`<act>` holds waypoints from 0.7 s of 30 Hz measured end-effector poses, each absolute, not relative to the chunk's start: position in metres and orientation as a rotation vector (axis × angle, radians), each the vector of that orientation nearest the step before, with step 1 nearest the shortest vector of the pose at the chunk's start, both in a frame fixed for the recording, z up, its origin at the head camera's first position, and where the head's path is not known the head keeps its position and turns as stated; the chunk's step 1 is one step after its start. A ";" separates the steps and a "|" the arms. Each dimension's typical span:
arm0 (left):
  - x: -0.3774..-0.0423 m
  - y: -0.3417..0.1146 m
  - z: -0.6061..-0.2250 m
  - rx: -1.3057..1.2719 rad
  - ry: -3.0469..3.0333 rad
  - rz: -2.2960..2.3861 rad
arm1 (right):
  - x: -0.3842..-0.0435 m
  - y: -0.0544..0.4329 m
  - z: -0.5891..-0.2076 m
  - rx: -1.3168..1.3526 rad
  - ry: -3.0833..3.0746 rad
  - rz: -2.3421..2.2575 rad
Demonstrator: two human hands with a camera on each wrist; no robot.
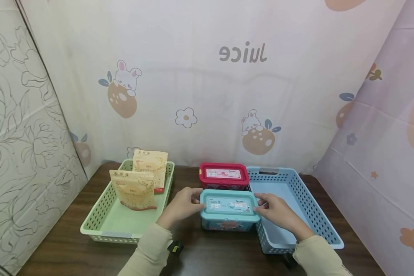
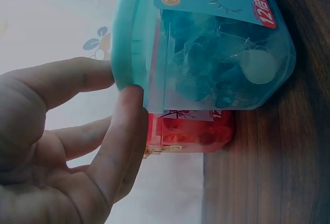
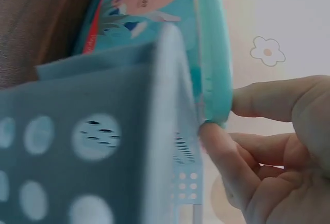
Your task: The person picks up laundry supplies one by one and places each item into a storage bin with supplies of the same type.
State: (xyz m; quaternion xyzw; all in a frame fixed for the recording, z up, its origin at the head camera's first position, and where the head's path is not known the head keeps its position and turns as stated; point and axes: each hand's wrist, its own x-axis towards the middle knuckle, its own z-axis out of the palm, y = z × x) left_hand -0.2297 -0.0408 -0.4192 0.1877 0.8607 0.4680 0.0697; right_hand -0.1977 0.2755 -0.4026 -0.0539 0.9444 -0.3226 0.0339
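A teal lidded plastic box (image 1: 229, 207) with a printed label stands on the dark table, in front of a red lidded box (image 1: 224, 175). My left hand (image 1: 183, 205) pinches the left end of its lid, with the thumb on top and fingertips under the rim in the left wrist view. At the opposite end my right hand (image 1: 278, 212) pinches the lid rim the same way, over the wall of the blue basket (image 1: 331, 234). Through the clear side of the teal box (image 2: 221, 64), rounded teal and white pieces show.
A green basket (image 1: 89, 226) on the left holds two yellow pouches (image 1: 132, 189) (image 1: 151, 168) standing up. The blue basket lies close against the right side of the teal box. A patterned curtain (image 1: 200, 88) hangs behind the wooden table (image 1: 207, 257).
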 end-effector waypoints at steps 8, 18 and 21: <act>-0.230 -0.040 -0.415 0.590 2.593 1.371 | -0.201 0.275 -0.396 -0.238 2.873 -0.969; -0.229 -0.041 -0.413 0.630 2.639 1.311 | -0.200 0.273 -0.396 -0.193 2.843 -0.992; -0.228 -0.040 -0.413 0.638 2.649 1.303 | -0.200 0.273 -0.397 -0.179 2.851 -0.980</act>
